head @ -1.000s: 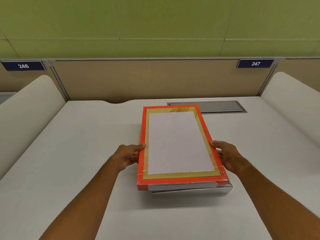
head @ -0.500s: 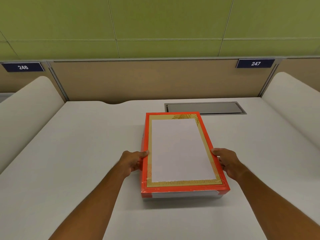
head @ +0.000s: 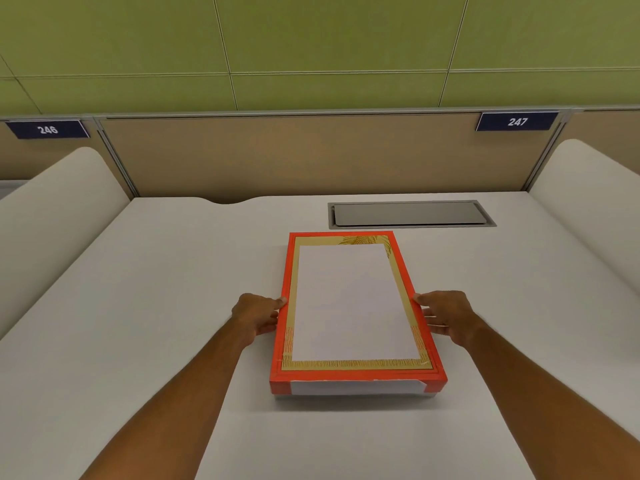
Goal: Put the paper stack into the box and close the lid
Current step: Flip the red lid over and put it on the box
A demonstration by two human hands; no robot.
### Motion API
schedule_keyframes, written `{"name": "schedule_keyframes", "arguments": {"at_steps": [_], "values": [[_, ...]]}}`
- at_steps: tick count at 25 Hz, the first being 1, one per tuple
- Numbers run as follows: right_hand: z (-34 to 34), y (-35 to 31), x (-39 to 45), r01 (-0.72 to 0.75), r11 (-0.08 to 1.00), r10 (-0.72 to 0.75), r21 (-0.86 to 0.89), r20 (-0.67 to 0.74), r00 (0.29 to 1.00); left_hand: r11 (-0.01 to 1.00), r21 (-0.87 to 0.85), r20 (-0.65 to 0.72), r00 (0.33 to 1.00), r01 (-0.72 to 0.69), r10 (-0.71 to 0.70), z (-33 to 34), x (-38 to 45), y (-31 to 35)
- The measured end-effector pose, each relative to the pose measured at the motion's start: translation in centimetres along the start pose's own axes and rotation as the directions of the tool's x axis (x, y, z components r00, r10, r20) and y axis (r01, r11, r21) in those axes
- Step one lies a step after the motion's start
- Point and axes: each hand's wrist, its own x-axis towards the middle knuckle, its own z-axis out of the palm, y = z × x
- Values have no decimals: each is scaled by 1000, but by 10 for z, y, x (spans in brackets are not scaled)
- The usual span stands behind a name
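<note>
lid [head: 356, 303] sits on the box, contents hidden, left hand [head: 258, 317] and right hand [head: 446, 315] clasping its sides

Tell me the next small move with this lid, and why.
Probably press the lid straight down, then let go. It already sits square over the box, whose grey bottom edge barely shows under the front rim. The left hand and right hand hold its long sides, so an even push should seat it.

Head-worn view, forward-down over desk [head: 138, 341]
</note>
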Motion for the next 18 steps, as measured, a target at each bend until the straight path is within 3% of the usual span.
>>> {"name": "schedule_keyframes", "arguments": {"at_steps": [7,15,18], "values": [[3,-2,9,-6,1000,5,-27,-36,999,998,52,-132,990,-34,40,5,8,5],[2,1,15,-65,997,67,30,-63,996,991,135,-130,991,10,8,6,16,7],[6,-1,11,7,990,-21,-142,-99,995,946,313,-146,980,-87,138,8,12,8]]}}
